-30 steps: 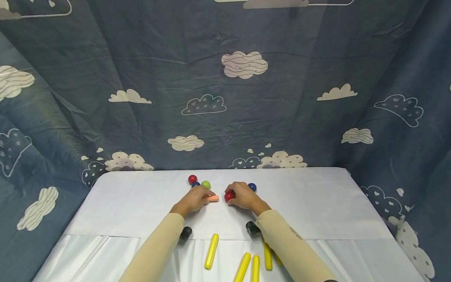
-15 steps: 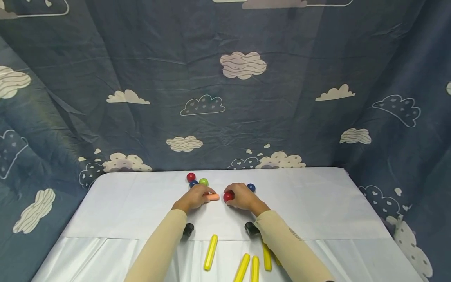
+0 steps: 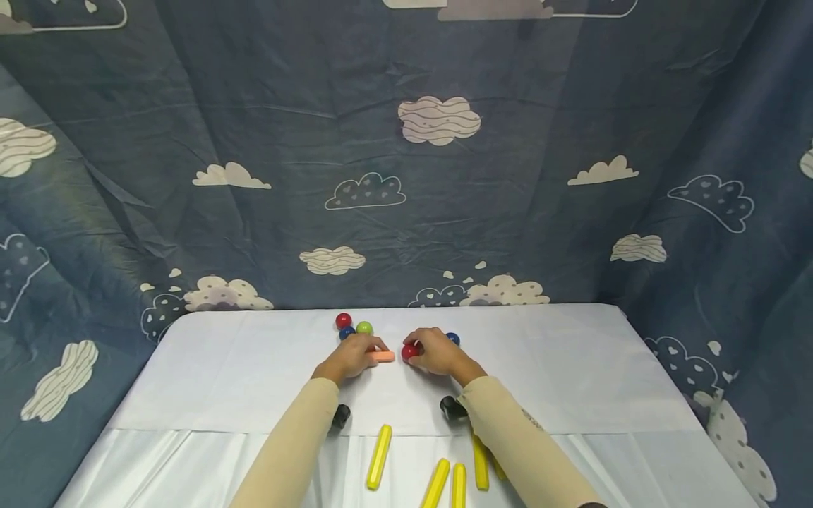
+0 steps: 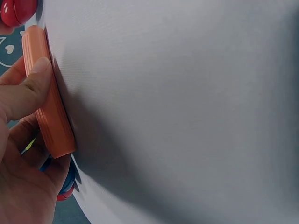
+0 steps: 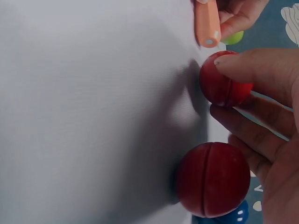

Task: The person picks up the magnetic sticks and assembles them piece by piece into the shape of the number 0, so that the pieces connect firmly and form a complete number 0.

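My left hand [image 3: 354,354] pinches a ribbed orange stick [image 4: 52,109] lying level on the white cloth, thumb on its near side and fingers behind. Just right of the stick's end, my right hand [image 3: 438,351] pinches a red ball [image 3: 409,353] between thumb and fingers. Under the right palm sits a second, grooved red ball [image 5: 213,179], seen in the right wrist view. A blue ball [image 3: 453,339] shows behind that hand. Beyond the left hand lie a red ball [image 3: 344,321], a blue ball [image 3: 346,332] and a green ball [image 3: 364,328].
Several yellow sticks lie toward the near edge, one [image 3: 379,457] apart at left, some partly under the right sleeve [image 3: 514,430]. White cloth [image 3: 222,374] covers the table. A dark cloud-patterned curtain [image 3: 508,212] hangs behind and at both sides.
The view shifts slightly. The gap between the orange stick and the held red ball narrows a little. The green ball sits slightly farther left and away. Both hands keep their grip.
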Demonstrator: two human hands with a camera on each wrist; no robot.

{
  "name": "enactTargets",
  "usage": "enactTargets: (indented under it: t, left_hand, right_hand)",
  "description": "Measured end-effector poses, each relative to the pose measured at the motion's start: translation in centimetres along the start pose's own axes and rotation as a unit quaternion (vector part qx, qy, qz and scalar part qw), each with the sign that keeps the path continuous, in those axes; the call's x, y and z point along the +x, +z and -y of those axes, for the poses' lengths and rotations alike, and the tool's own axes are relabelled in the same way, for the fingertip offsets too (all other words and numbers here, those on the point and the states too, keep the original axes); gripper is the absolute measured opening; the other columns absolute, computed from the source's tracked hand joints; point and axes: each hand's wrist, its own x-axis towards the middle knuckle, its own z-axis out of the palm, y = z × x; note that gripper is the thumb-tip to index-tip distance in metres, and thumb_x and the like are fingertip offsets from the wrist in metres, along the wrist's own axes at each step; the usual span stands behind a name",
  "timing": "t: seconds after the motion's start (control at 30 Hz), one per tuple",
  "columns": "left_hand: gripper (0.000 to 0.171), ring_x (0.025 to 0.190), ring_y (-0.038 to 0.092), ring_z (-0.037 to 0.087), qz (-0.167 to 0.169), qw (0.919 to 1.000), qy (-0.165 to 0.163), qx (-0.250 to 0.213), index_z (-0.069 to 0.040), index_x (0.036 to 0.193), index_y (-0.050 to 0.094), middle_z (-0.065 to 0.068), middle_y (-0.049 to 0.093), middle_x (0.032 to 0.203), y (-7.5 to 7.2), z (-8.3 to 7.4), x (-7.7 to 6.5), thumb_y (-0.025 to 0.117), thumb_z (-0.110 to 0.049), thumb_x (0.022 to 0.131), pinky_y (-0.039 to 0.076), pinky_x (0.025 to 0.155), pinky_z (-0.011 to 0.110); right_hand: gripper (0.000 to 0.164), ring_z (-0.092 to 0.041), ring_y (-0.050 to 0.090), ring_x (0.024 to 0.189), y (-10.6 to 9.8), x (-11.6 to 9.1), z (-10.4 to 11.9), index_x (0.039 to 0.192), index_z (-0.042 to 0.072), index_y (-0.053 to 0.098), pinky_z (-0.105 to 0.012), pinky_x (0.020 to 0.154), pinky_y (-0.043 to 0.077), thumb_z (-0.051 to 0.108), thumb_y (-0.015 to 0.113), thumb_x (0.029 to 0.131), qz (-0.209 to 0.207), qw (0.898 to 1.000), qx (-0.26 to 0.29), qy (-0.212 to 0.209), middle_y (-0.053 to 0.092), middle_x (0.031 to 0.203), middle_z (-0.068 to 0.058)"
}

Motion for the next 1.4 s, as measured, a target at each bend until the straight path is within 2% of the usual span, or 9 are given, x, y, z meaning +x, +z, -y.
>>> enactTargets:
  t: [0.23,0.37,0.57,0.73,1.03,1.23,1.4]
  left_hand:
    - [0.025,0.095,0.055,0.02,-0.004,1.0,0.0,-0.003,-0.02,0.106,0.071,0.003,0.063,0.098,-0.1,-0.3,0.0,0.07,-0.005,0.086,0.044,0.094,0.043]
    - [0.023,0.095,0.056,0.019,-0.004,1.0,0.004,-0.001,-0.019,0.105,0.071,0.003,0.064,0.098,-0.1,-0.3,0.0,0.07,-0.006,0.086,0.045,0.093,0.043]
    - [0.024,0.091,0.055,0.018,-0.005,1.0,0.006,-0.002,-0.018,0.106,0.071,0.002,0.062,0.094,0.0,-0.2,-0.1,0.07,-0.006,0.086,0.046,0.092,0.043]
    - [0.024,0.093,0.055,0.019,-0.006,0.9998,0.009,-0.014,-0.017,0.108,0.071,0.003,0.063,0.097,0.0,0.0,-0.2,0.069,-0.006,0.087,0.044,0.094,0.044]
    - [0.023,0.097,0.055,0.021,-0.012,0.9993,0.011,-0.034,-0.017,0.108,0.071,0.005,0.063,0.101,0.0,0.2,-0.4,0.068,-0.008,0.087,0.042,0.096,0.047]
    - [0.024,0.1,0.056,0.022,-0.011,0.9993,0.003,-0.036,-0.017,0.11,0.071,0.005,0.063,0.105,0.0,0.4,-0.4,0.068,-0.008,0.088,0.042,0.097,0.048]
    - [0.026,0.099,0.057,0.022,-0.009,0.9988,0.014,-0.046,-0.016,0.11,0.071,0.006,0.065,0.104,-0.1,0.4,-0.2,0.067,-0.005,0.088,0.043,0.095,0.047]
  right_hand:
    - [0.033,-0.023,0.058,0.103,-0.1,0.4,0.2,0.119,0.003,0.065,-0.04,0.092,0.046,0.008,0.07,0.087,0.021,1.0,0.01,0.001,0.067,0.11,-0.01]
    - [0.032,-0.023,0.059,0.104,0.1,0.6,0.1,0.119,0.004,0.065,-0.041,0.095,0.045,0.008,0.069,0.087,0.022,1.0,0.022,0.0,0.067,0.11,-0.009]
    - [0.031,-0.021,0.059,0.102,0.4,0.7,-0.1,0.119,0.004,0.066,-0.041,0.095,0.045,0.008,0.069,0.088,0.027,0.999,0.042,-0.002,0.067,0.109,-0.008]
    - [0.031,-0.02,0.06,0.1,0.2,0.5,0.1,0.119,0.002,0.065,-0.039,0.093,0.046,0.007,0.068,0.088,0.031,0.999,0.032,-0.013,0.067,0.106,-0.008]
    - [0.033,-0.02,0.059,0.099,0.5,0.8,-0.1,0.12,0.003,0.065,-0.039,0.09,0.048,0.006,0.069,0.087,0.036,0.998,0.043,0.003,0.065,0.108,-0.009]
    - [0.04,-0.018,0.059,0.091,0.5,0.9,0.6,0.116,0.002,0.066,-0.036,0.085,0.048,0.01,0.079,0.079,0.014,0.999,0.022,-0.018,0.065,0.1,-0.007]
    - [0.034,-0.02,0.059,0.088,0.7,1.0,1.0,0.104,0.004,0.072,-0.037,0.083,0.048,0.013,0.084,0.074,-0.031,0.999,-0.015,-0.02,0.067,0.094,-0.005]
